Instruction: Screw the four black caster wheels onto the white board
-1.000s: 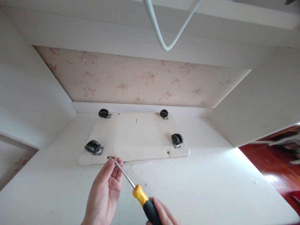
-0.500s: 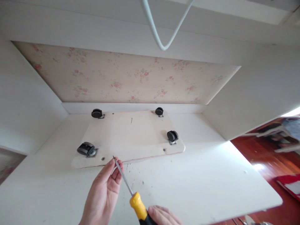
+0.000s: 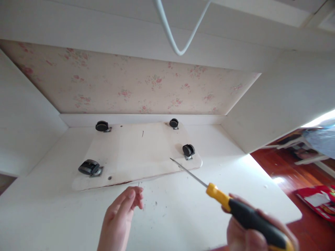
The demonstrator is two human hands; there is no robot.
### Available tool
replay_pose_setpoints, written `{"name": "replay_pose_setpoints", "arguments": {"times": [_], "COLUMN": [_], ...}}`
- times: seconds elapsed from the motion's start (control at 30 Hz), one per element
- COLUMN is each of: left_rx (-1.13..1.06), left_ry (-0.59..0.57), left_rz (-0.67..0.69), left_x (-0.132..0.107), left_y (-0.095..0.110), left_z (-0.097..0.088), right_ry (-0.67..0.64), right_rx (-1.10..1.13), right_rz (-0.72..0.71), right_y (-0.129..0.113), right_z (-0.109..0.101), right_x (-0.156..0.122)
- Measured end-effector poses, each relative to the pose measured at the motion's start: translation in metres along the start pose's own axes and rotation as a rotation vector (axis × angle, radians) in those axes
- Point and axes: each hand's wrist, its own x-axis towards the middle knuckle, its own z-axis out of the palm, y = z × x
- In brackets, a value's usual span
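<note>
My right hand point(image 3: 239, 232) is wrapped round the black and yellow handle of a screwdriver point(image 3: 218, 195). Its thin metal shaft points up and left, with the tip in front of the right part of a white board point(image 3: 146, 150). Just below the board's near edge is my left hand point(image 3: 124, 205), thumb against curled fingers; whether anything small is between them I cannot make out. Black casters are fixed near the board's corners: near left point(image 3: 89, 167), near right point(image 3: 188, 150), far left point(image 3: 101, 126) and far right point(image 3: 173, 122).
The board lies on a larger white panel point(image 3: 183, 205), between white side walls point(image 3: 282, 101). Flowered backing point(image 3: 136, 87) rises behind it. A pale bent rod point(image 3: 178, 50) hangs at the top. At right are a reddish floor point(image 3: 267, 174) and a red item point(image 3: 314, 198).
The screwdriver tip has left my left fingertips, and my right hand has swung it up and right. My left hand has drawn slightly down from the board's edge. The view has shifted a little.
</note>
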Motion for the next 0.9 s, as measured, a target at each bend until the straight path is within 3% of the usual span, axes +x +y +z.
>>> {"name": "replay_pose_setpoints", "arguments": {"times": [0.13, 0.27, 0.43, 0.9], "left_rx": [0.190, 0.360, 0.621, 0.770], "left_ry": [-0.054, -0.226, -0.278, -0.264], "left_rz": [0.262, 0.348, 0.338, 0.284], "left_x": [0.014, 0.045, 0.076, 0.080], "left_y": [0.008, 0.017, 0.016, 0.022], "left_z": [-0.014, -0.016, -0.012, -0.006], "right_ry": [0.088, -0.086, -0.280, -0.335], "right_rx": [-0.046, -0.103, -0.166, -0.220], "right_rz": [-0.065, -0.141, -0.088, -0.054], "right_y": [-0.002, 0.006, 0.016, 0.027], "right_z": [0.022, 0.032, 0.043, 0.056], "right_x": [0.062, 0.094, 0.104, 0.108]}}
